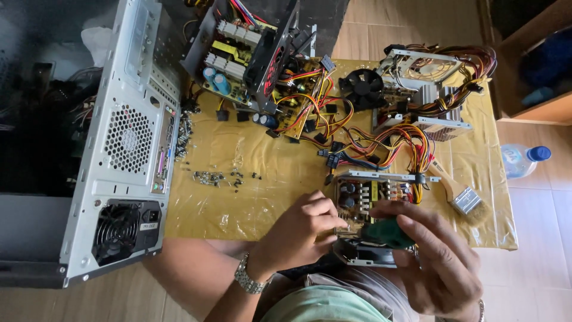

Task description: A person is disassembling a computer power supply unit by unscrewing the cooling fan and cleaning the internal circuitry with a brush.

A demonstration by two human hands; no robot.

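An opened power supply unit (372,200) with a bare circuit board and coloured wires lies at the near edge of the yellow-covered table (250,179). My left hand (301,229), with a metal watch on the wrist, rests fingers-curled against the unit's left side. My right hand (438,256) is closed around a green-handled tool (387,232), held over the unit's near end. The tool's tip is hidden.
A grey computer case (125,149) lies on its side at left. Other opened power supplies (256,53), a black fan (362,87), wire bundles (393,140), loose screws (214,177), a paintbrush (462,197). A water bottle (524,160) lies on the floor at right.
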